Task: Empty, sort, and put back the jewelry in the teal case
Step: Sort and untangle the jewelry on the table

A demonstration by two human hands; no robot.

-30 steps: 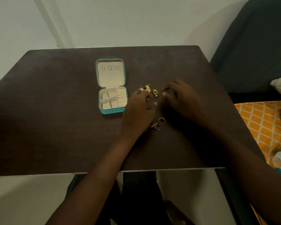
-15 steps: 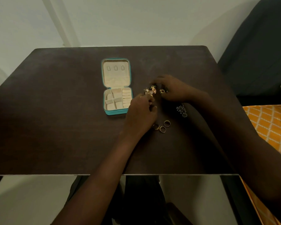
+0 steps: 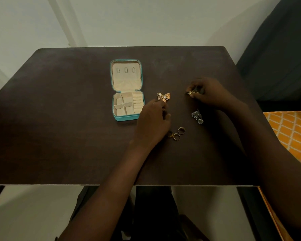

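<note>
The teal case [image 3: 127, 91] lay open on the table [image 3: 59, 119]. Right of it, the left hand [image 3: 153, 122] touched gold earrings [image 3: 163, 97]. Farther right, the right hand [image 3: 208, 94] pinched a small gold piece [image 3: 191, 92].

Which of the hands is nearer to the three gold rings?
Left. The left hand lies right beside the gold rings, partly covering one. The right hand is farther back and right, pinching a small gold piece.

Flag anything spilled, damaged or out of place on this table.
Nothing stands out. The teal case lies open and empty; gold earrings, silver earrings and rings sit in separate groups. The right hand pinches one small piece.
</note>
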